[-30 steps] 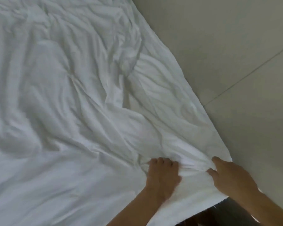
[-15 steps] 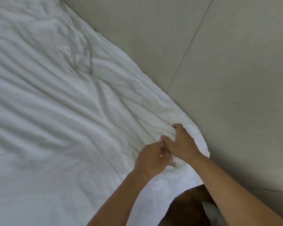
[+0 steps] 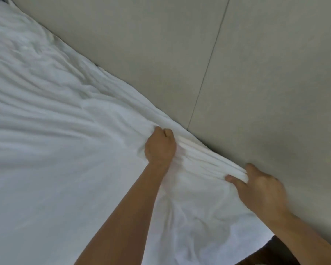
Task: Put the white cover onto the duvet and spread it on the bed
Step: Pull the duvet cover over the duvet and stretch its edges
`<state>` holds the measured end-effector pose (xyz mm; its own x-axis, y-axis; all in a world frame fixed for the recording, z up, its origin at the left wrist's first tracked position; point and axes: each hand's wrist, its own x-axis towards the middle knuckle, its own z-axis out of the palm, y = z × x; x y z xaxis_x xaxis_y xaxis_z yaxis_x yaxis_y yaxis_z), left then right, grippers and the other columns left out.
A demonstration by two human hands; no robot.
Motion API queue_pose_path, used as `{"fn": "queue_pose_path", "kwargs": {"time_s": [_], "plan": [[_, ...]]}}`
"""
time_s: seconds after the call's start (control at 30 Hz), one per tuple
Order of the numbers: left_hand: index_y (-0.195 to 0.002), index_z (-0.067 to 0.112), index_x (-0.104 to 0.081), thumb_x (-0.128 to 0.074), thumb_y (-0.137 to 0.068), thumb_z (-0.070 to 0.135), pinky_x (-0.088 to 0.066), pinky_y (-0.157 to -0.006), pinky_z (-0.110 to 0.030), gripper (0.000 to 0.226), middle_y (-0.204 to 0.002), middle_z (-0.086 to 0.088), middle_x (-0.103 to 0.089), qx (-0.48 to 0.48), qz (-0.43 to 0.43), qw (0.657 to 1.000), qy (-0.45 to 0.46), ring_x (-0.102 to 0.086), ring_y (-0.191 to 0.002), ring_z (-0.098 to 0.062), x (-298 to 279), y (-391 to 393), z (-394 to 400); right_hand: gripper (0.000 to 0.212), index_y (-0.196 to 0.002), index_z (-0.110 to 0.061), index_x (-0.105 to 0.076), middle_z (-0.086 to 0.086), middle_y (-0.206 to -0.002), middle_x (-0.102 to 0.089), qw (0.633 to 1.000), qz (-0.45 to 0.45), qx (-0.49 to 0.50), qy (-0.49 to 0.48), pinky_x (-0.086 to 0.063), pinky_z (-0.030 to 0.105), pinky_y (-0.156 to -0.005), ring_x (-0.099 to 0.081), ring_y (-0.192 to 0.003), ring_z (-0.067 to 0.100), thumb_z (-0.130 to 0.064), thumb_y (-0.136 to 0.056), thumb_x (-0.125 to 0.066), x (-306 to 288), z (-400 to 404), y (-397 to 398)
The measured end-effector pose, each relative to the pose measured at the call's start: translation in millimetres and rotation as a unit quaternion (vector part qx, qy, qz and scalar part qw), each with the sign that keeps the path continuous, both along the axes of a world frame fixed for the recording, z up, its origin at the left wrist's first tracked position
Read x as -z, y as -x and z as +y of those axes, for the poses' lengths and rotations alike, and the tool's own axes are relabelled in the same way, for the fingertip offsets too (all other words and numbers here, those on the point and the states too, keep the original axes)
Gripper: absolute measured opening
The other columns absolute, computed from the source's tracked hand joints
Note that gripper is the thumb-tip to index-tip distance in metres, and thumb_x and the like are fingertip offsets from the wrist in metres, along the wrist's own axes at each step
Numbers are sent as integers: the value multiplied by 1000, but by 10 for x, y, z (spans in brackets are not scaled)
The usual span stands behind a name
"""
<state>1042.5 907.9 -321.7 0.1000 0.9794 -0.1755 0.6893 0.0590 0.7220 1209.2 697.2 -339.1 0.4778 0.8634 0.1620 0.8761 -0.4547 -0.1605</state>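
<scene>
Broadly, the white cover [image 3: 55, 150] lies wrinkled across the bed, its far edge running beside the grey wall [image 3: 256, 73]. Along that edge a bunched ridge of folds spans between the two hands. Left hand [image 3: 160, 148], arm extended, clenches a fistful of fabric. Right hand [image 3: 260, 188], nearer the wall, pinches the gathered folds between thumb and fingers.
</scene>
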Motion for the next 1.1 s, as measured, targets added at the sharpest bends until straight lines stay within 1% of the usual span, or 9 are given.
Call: {"fn": "queue_pose_path", "kwargs": {"time_s": [0.13, 0.27, 0.4, 0.53, 0.67, 0.8, 0.87, 1.0, 1.1], "plan": [[-101, 5, -52, -35, -107, 23, -36, -77, -37, 25, -93, -17, -59, 40, -27, 999, -2, -56, -89, -30, 88, -315, 413, 43, -82, -5, -57, 18, -62, -61, 994, 23, 103, 3, -52, 45, -60, -66, -60, 43, -42, -84, -77, -71, 265, -240], [-110, 9, -57, -47, -95, 12, -50, -91, -41, 18, -118, -13, -58, 265, 148, 947, 103, -61, -114, -33, 414, -403, 405, 39, -76, -21, -40, -1, -65, -52, 981, 152, 36, 118, -41, 34, -57, -57, -62, 30, -21, -86, -77, 162, 371, -274], [-135, 19, -51, -50, -88, 3, -45, -96, -40, 49, -136, -7, -48, 249, 185, 947, -87, -48, -121, -32, 494, -310, 374, 31, -96, -26, -46, -4, -83, -62, 942, 280, 65, 172, -46, 28, -61, -60, -73, 10, -26, -84, -75, 260, 304, -326], [-150, 43, -26, -57, -90, 23, -32, -108, -47, 71, -162, 1, -16, 369, 330, 863, -101, -26, -141, -34, 616, -108, 546, 29, -83, -16, -57, -2, -77, -62, 935, 279, 68, 208, -49, 28, -61, -60, -69, 12, -37, -83, -77, 206, 225, -433], [-126, 36, -53, -57, -93, 33, -40, -93, -43, 33, -135, -1, -49, 380, 337, 846, -161, -41, -121, -31, 668, -49, 537, 32, -81, -20, -55, -5, -77, -60, 950, 249, 54, 183, -37, 19, -54, -57, -68, 8, -42, -85, -77, 97, 53, -468], [-98, 19, -57, -61, -85, 13, -50, -64, -41, 15, -101, -5, -59, 348, 166, 888, -251, -51, -97, -33, 487, -58, 512, 43, -102, -31, -63, -12, -98, -68, 872, 353, 55, 335, -55, 26, -74, -66, -86, 5, -55, -73, -82, -50, -221, -588], [-92, 17, -56, -60, -78, 7, -46, -57, -39, 17, -95, -6, -60, 322, 112, 888, -310, -53, -91, -35, 409, -56, 512, 39, -96, -27, -65, -8, -92, -69, 870, 292, 66, 393, -58, 29, -76, -68, -83, 10, -59, -78, -77, -55, -356, -656], [-89, 12, -62, -65, -77, 2, -47, -59, -42, 16, -90, -10, -66, 320, 105, 883, -326, -56, -86, -37, 330, -53, 461, 30, -100, -17, -57, 4, -99, -66, 918, -22, 128, 375, -53, 35, -81, -68, -98, 27, -47, -100, -57, -113, -597, -769], [-87, 12, -69, -70, -80, 6, -50, -69, -42, 9, -84, -10, -70, 276, 78, 917, -276, -59, -84, -35, 236, -112, 449, 21, -94, -11, -65, 13, -77, -69, 924, -152, 103, 334, -50, 35, -59, -70, -69, 36, -11, -77, -76, -84, -717, -773]]}}
